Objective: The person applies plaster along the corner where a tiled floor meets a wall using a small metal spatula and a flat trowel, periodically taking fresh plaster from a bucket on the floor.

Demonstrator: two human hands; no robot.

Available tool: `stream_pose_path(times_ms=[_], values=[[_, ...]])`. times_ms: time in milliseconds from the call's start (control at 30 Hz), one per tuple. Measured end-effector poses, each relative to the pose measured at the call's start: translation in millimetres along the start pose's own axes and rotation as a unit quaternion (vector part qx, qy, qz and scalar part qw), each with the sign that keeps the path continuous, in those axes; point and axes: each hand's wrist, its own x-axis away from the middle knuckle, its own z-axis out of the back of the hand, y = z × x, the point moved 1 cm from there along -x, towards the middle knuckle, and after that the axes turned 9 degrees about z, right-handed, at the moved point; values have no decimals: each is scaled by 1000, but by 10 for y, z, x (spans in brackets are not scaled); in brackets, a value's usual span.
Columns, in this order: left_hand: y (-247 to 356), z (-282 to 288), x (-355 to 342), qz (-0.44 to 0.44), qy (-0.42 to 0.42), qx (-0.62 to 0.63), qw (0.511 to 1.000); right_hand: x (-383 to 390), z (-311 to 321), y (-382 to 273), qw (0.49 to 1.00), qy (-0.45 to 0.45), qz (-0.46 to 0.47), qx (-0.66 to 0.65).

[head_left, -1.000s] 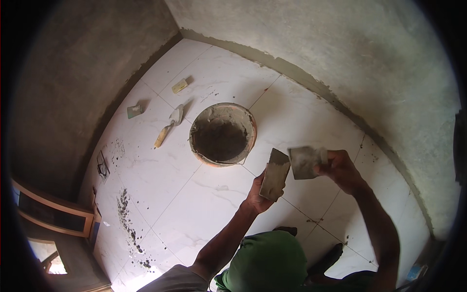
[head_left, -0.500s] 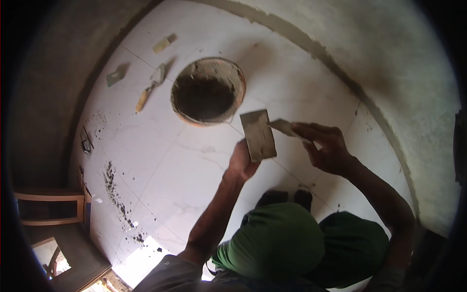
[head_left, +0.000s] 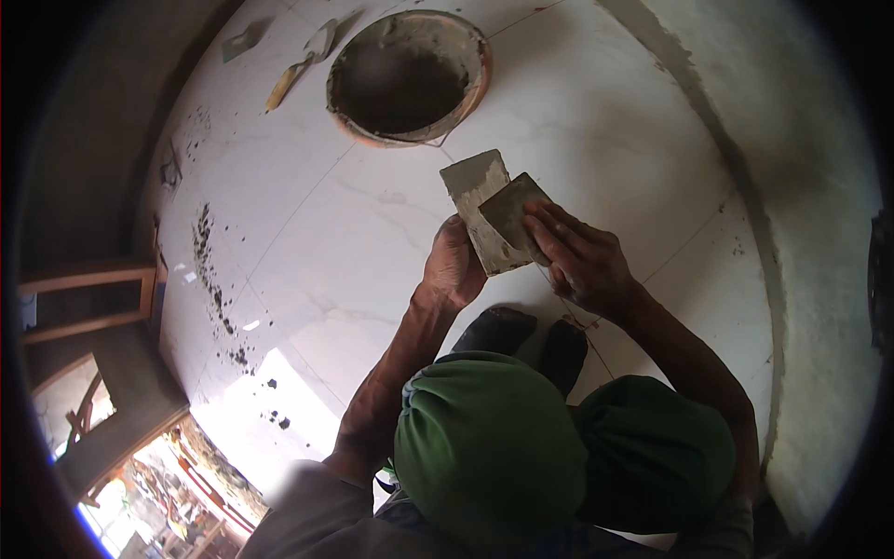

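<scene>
My left hand grips a rectangular, mortar-smeared grey plate from its left side. In my right hand is a smaller square grey scraper blade, lying against the plate's lower right part with my fingers over it. Just beyond both hands is a round orange-rimmed bucket of dark grey mortar with a wire handle. Left of it lie a wooden-handled trowel and a small flat blade.
Grey plastered walls border the white tiled floor. Dark crumbs and a wire object lie at left, near a wooden frame and a bright opening. My green-clad knees and dark feet are below my hands.
The view has shifted, so the bucket sits higher in the picture and the knees show more. The right hand's scraper has moved leftward from beside the plate to overlap it.
</scene>
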Motion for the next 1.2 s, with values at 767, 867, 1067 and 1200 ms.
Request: stream_pose_path(times_ms=[767,867,1067,1200], values=[[-35,1199,477,-412,189,-697,556,-444,-147,-180,993,-79,-2,-87],[-69,1172,510,-410,207,-684,567,-627,-374,-282,983,-148,80,-76],[154,889,542,-232,54,-477,846,-889,-496,-110,969,-229,48,-77],[186,795,542,-111,87,-263,954,-930,-718,-209,976,-198,44,-85]])
